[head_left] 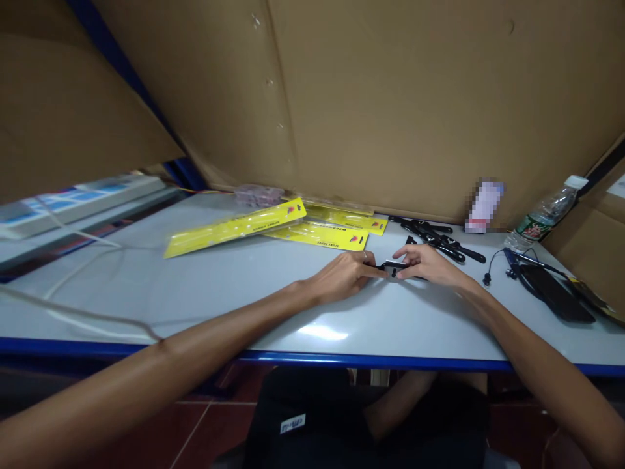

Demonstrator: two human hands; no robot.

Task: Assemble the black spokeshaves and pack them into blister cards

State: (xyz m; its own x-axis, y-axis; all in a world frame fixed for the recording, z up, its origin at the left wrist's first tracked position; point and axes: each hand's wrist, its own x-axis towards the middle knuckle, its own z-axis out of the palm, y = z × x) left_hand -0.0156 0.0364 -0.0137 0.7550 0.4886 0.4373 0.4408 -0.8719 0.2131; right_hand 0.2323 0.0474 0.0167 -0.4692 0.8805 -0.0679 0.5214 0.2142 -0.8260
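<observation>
Both hands are at a black spokeshave [393, 270] with a silvery metal plate in its middle, just above the table. My left hand [347, 271], with a ring on one finger, is closed around its left handle, the index finger stretched to the plate. On the other side my right hand [424, 263] grips the right part, thumb near the plate and index finger raised. The palms hide most of both handles. Behind the right hand lies a pile of several more black spokeshaves [434, 238]. Yellow cards with clear blister covers [239, 225] lie behind the left hand.
At the right stand a plastic bottle [540, 218] and a pixelated object [483, 205], with a black phone-like item [554, 292] and earphones [487, 279] nearby. White cables [97, 309] cross the left side. Cardboard [390, 98] walls the back; the table has a blue front edge [342, 358].
</observation>
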